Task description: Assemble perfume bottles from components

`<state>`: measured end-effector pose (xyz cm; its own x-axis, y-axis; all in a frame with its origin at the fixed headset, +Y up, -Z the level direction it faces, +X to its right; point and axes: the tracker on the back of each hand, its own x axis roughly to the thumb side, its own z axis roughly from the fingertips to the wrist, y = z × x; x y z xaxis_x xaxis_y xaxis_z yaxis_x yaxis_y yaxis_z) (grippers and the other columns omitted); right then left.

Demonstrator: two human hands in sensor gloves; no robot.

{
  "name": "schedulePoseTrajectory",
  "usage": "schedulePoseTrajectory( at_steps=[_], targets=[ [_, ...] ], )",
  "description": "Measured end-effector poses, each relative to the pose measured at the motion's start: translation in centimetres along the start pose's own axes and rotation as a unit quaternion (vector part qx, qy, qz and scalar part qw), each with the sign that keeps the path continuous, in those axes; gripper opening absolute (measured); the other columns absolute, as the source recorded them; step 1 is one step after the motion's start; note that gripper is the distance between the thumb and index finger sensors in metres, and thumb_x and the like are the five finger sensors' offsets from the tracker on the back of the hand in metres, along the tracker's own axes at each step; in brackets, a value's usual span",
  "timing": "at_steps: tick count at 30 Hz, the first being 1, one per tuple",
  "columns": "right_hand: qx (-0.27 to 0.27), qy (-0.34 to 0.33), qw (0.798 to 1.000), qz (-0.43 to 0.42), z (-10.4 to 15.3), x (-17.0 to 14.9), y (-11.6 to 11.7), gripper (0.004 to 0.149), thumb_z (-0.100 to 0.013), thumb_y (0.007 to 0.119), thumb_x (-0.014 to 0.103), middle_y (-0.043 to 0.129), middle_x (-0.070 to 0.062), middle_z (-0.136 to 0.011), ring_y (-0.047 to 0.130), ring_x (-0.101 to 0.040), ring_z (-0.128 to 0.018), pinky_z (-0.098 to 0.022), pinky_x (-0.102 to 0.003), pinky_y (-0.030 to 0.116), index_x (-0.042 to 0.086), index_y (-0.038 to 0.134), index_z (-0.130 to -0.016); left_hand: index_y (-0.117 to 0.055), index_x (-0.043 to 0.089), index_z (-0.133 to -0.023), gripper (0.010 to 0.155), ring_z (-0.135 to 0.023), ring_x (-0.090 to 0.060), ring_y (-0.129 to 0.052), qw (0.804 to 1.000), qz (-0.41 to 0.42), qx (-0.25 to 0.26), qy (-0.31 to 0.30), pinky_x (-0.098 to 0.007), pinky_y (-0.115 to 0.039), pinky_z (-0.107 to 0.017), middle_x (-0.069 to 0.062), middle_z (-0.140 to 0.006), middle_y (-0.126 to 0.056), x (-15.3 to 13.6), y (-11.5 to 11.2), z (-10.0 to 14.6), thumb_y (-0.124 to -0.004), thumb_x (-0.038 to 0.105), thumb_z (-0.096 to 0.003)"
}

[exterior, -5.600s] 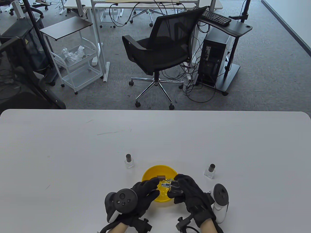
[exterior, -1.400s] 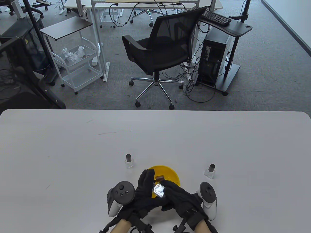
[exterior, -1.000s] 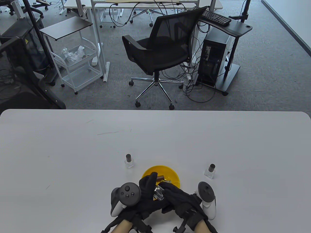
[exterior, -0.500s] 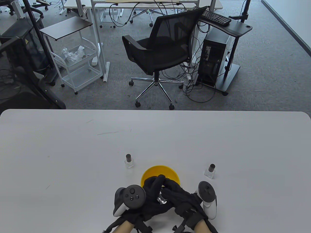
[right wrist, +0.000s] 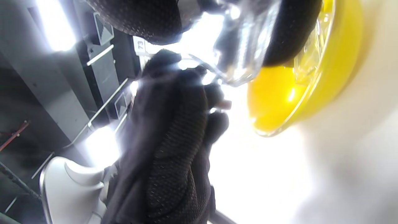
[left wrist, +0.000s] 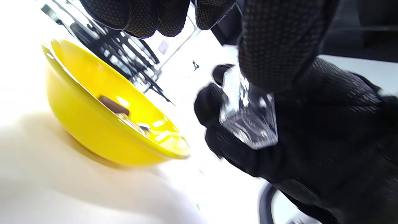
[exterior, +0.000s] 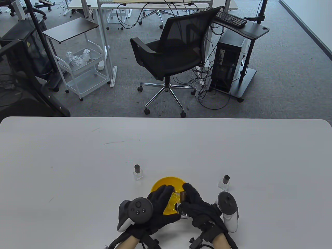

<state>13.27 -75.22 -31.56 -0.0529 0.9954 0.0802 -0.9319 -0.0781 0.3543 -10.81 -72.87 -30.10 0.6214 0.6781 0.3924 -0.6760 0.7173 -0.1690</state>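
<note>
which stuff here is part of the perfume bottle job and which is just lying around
Job:
- glass bottle, held in right hand
- brown cap, also in that hand
- left hand beside it
- yellow bowl of parts
- capped bottles: left one, right one

Lying about:
- office chair
- keyboard
- computer tower
- white cart

- bowl (exterior: 160, 182) on the table (exterior: 77, 160), near its 6 o'clock edge
- one capped bottle (exterior: 138, 172) at the bowl's 10 o'clock
- another capped bottle (exterior: 224, 182) at its 3 o'clock
- loose cap (left wrist: 113, 105) inside the bowl
</note>
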Motion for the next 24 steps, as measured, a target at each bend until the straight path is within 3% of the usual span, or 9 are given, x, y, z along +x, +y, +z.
schedulePoseTrajectory(
  at_steps=[3, 8, 11, 15, 24],
  targets=[
    [-0.034, -0.014, 0.999, 0.033, 0.3, 0.6, -0.6, 0.061, -0.061, 0.072, 0.017, 0.047, -0.024, -0.094, 0.072, -0.047, -0.084, -0.057, -0.059, 0.072, 0.015, 0.038, -0.113, -0.043, 0.023, -0.115, 0.086, -0.105, -0.044, -0.05, 0.999, -0.008, 0.028, 0.015, -0.057, -0.05, -0.077, -0.017, -0.118, -0.042, -0.9, 0.7, 0.5, -0.088, 0.048, -0.0462],
    [-0.102, -0.044, 0.982, 0.152, 0.9, 2.3, -1.9, 0.058, -0.061, 0.075, 0.018, 0.052, -0.023, -0.094, 0.075, -0.049, -0.083, -0.056, -0.06, 0.073, 0.014, 0.043, -0.109, -0.042, 0.023, -0.115, 0.086, -0.105, -0.044, -0.049, 0.998, -0.045, 0.039, 0.036, -0.057, -0.049, -0.077, -0.016, -0.118, -0.041, -1.9, 1.7, 0.9, -0.088, 0.047, -0.0465],
    [-0.15, -0.05, 0.952, 0.261, 1.7, 4.1, -2.8, 0.055, -0.06, 0.077, 0.019, 0.059, -0.025, -0.094, 0.08, -0.053, -0.079, -0.054, -0.061, 0.074, 0.012, 0.049, -0.106, -0.042, 0.023, -0.115, 0.086, -0.105, -0.044, -0.048, 0.996, -0.066, 0.044, 0.045, -0.057, -0.048, -0.077, -0.017, -0.118, -0.04, -2.4, 2.1, 1.1, -0.087, 0.048, -0.0466],
    [-0.211, -0.061, 0.897, 0.384, 2.8, 6.0, -4.3, 0.054, -0.06, 0.079, 0.022, 0.066, -0.022, -0.092, 0.086, -0.048, -0.075, -0.05, -0.057, 0.079, 0.01, 0.052, -0.105, -0.041, 0.023, -0.116, 0.086, -0.106, -0.045, -0.043, 0.994, -0.075, 0.056, 0.062, -0.058, -0.046, -0.078, -0.017, -0.119, -0.037, -2.9, 2.9, 1.4, -0.086, 0.048, -0.0472],
    [-0.33, -0.02, 0.84, 0.43, 4.9, 6.9, -8.4, 0.052, -0.061, 0.078, 0.024, 0.073, -0.022, -0.093, 0.089, -0.046, -0.071, -0.049, -0.055, 0.079, 0.008, 0.056, -0.105, -0.041, 0.024, -0.116, 0.085, -0.107, -0.044, -0.045, 0.988, -0.108, 0.063, 0.088, -0.057, -0.047, -0.078, -0.016, -0.119, -0.038, -4.4, 4.1, 1.7, -0.086, 0.048, -0.0474]
  ],
)
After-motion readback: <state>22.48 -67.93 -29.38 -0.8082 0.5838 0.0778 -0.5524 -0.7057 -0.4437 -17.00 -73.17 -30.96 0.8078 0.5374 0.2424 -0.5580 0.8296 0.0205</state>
